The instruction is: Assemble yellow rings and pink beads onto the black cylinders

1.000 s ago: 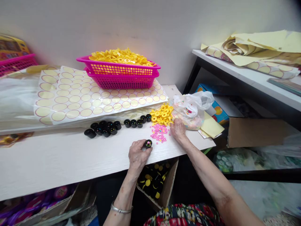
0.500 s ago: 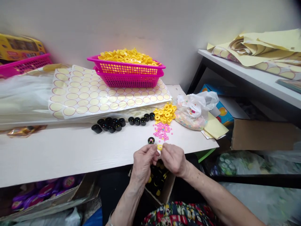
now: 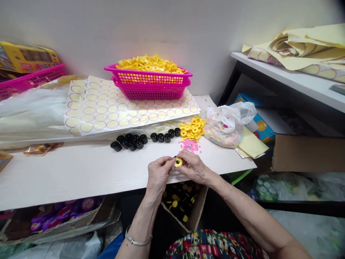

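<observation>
Over the table's front edge, my left hand (image 3: 158, 173) and my right hand (image 3: 194, 167) meet, fingers closed on one small piece. It shows a yellow ring-shaped cap (image 3: 179, 162) with a dark centre, set against a black cup that the fingers mostly hide. Just beyond my right hand lie loose pink beads (image 3: 189, 145), a few of other colours among them. Behind the beads is a heap of yellow rings (image 3: 193, 128). Several black cups (image 3: 130, 141) stand in a group to the left, with a short row of more black cups (image 3: 161, 137) beside the heap.
Two stacked pink baskets (image 3: 151, 92) hold yellow rings on top of sticker sheets (image 3: 94, 117). A plastic bag of beads (image 3: 223, 135) sits at right. Below the white table (image 3: 81, 172), a cardboard box (image 3: 199, 212) of black and yellow pieces is by my lap.
The black cup that stood by my fingers is now held together with the yellow ring. My hands have shifted slightly left and up, and the view has turned a little.
</observation>
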### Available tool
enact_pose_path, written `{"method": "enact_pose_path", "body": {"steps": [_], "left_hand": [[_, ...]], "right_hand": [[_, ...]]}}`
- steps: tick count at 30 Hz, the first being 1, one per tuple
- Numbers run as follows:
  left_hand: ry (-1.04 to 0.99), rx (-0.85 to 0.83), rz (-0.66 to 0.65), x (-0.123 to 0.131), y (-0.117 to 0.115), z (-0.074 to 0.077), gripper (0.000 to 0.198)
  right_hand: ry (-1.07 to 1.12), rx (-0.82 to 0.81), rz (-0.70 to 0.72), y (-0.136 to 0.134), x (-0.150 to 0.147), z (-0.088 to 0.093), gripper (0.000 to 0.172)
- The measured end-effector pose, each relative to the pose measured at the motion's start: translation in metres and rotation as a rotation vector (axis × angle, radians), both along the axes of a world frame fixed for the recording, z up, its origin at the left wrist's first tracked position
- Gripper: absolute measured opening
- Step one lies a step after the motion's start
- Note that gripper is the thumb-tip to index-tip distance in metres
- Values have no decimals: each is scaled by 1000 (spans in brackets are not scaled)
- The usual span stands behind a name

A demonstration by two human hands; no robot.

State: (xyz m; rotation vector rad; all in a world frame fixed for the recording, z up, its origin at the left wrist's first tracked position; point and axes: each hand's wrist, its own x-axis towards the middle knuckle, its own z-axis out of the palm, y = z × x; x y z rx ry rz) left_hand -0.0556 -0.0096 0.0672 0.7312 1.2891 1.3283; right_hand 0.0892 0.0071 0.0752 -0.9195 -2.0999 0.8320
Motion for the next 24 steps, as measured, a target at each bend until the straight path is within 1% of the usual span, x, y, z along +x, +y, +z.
{"method": "enact_pose_path", "body": {"steps": [4, 10, 13, 16, 18, 21, 23, 24], "left_hand": [[68, 24, 29, 1, 11, -8, 17], [121, 3, 11, 2, 15, -15, 12], [139, -16, 1, 1, 17, -18, 12], [183, -35, -36, 1, 19, -22, 17], [232, -31, -64, 0, 19, -25, 20], [305, -10, -83, 0, 19, -28, 22], [308, -12, -75, 1, 18, -29, 24], [300, -17, -68, 1, 18, -29, 24]], "right_hand": [[-44, 11, 2, 14, -1, -10, 6], [-92, -1, 6, 21, -2, -18, 3], [-89, -12, 6, 23, -3, -21, 2], [-39, -56, -15, 23, -5, -24, 4], [51, -138, -68, 22, -8, -26, 8], [279, -372, -184, 18, -16, -32, 14], [436, -516, -275, 17, -22, -35, 17], [496, -562, -319, 17, -25, -37, 18]]}}
